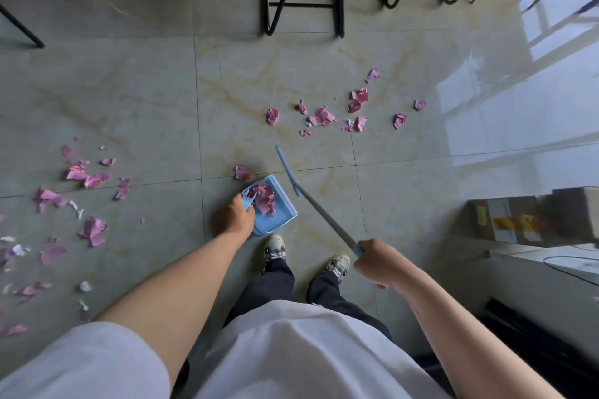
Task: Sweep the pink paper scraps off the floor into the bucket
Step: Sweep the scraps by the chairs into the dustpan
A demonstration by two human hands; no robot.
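Blue plastic: a dustpan [272, 207] sits just ahead of the person's feet, already carrying a wad of pink scraps.
Head view, left hand [232, 215]: fingers curled round the dustpan's handle, holding it low over the tiled floor [129, 91].
Head view, right hand [382, 264]: closed round the top of a thin broom [311, 201], whose narrow blue head points up and away from the pan.
Scraps, ahead: a loose cluster of pink scraps [324, 116] lies beyond the broom head, and one stray piece lies just beside the pan's far corner.
Scraps, left: a wider scatter of pink and a few white bits is spread well apart from the pan.
Bucket: not in view, so I cannot tell where it stands.
Progress: judged early; most paper is on the floor.
Doing it well: set the pan's lip flat on the tile facing the nearer cluster, then draw the broom toward it in short, low strokes so light paper does not flutter past.
Risk: tilting the loaded pan could spill what it holds.
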